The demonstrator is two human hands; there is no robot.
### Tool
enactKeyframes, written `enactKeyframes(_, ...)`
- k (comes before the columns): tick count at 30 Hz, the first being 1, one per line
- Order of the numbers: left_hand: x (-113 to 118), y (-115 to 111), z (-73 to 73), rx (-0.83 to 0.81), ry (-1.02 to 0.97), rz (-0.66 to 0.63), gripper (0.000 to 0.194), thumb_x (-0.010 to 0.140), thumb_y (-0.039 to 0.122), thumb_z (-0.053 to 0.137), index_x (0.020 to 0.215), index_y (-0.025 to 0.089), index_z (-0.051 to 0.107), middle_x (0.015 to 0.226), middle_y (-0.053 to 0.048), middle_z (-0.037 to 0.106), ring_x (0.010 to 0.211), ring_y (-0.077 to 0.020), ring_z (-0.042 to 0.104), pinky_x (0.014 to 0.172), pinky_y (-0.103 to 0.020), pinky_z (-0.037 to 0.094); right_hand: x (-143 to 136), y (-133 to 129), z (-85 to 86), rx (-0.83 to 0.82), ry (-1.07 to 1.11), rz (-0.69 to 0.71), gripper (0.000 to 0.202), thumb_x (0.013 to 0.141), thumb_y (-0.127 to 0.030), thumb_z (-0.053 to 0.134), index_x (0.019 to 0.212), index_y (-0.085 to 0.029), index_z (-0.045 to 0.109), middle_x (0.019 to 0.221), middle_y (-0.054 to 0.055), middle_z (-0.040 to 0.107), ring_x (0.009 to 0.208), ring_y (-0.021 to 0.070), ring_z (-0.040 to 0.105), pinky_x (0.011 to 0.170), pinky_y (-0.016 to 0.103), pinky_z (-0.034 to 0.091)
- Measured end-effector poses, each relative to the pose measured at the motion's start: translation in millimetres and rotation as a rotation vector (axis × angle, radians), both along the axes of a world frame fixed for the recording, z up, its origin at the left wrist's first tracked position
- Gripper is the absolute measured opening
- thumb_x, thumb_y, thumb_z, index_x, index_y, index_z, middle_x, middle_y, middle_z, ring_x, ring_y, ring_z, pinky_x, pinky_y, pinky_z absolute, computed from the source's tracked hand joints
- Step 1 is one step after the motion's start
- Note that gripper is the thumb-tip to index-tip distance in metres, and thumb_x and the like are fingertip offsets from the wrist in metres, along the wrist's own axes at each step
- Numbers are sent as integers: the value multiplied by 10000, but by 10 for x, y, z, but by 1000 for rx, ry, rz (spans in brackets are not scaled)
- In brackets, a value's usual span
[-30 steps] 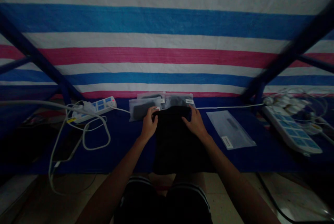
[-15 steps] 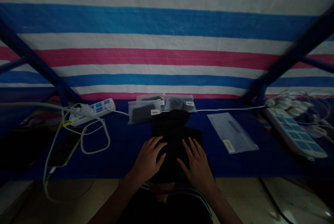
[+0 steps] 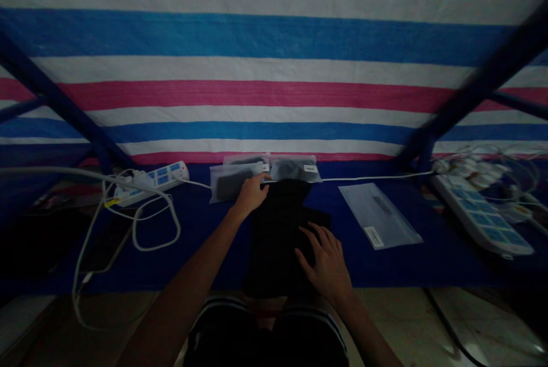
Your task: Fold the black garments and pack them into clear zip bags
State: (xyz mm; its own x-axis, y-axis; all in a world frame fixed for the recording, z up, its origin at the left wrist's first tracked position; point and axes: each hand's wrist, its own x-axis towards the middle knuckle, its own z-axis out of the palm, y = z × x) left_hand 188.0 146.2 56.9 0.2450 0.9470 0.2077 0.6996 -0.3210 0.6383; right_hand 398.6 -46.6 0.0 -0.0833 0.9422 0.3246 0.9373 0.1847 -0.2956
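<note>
Reaching back up, left hand (image 3: 250, 194) pinches the black cloth's (image 3: 278, 230) far edge; right hand (image 3: 327, 261) lies open, flat on it. Folding looks partly done, with one empty bag (image 3: 379, 216) waiting.

Folded garment (image 3: 278, 230) on table (image 3: 205, 241), bagged items (image 3: 231, 181) behind, power strip (image 3: 158, 176) left (flat bag (image 3: 379, 216) right)

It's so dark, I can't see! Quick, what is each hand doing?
Left hand: fingers closed on the far edge of the black folded cloth.
Right hand: open, flat on it.
</note>
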Motion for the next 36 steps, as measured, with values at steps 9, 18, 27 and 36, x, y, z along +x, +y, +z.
enactKeyframes(9, -69, -1, 9, 111, -205, -184, 414, 980, 91, 486, 1250, 235, 764, 1375, -45, 723, 1321, -227, 654, 1180, -435, 475, 3, 3, -11, 6, 8, -3, 463, 1001, -413, 583, 1427, -232, 603, 1493, 124, 578, 1372, 332, 501, 1107, 527, 466)
enactKeyframes(18, -69, -162, -51, 194, -136, -82, 572, 959, 145, 547, 1529, 185, 527, 1674, -120, 409, 1521, -306, 420, 1282, -542, 314, -18, -11, -14, -25, -28, 10, 540, 1012, -427, 567, 1512, -226, 540, 1591, 113, 512, 1442, 328, 461, 1162, 525, 427)
enactKeyframes(27, -32, -1470, -362, 169, 295, -224, 639, 1046, 350, 542, 1642, 289, 318, 1746, -91, 254, 1623, -320, 203, 1267, -589, 332, -59, 0, -52, -27, -91, 53, 664, 1052, -479, 496, 1645, -216, 357, 1706, 114, 350, 1591, 311, 295, 1273, 554, 294)
enactKeyframes(36, -148, -1430, -441, 152, 431, -169, 670, 1049, 436, 542, 1656, 314, 286, 1750, -93, 238, 1628, -356, 161, 1272, -664, 251, -105, 81, -52, -30, -108, 61, 680, 1059, -517, 491, 1646, -200, 357, 1719, 125, 315, 1607, 327, 247, 1279, 570, 285)
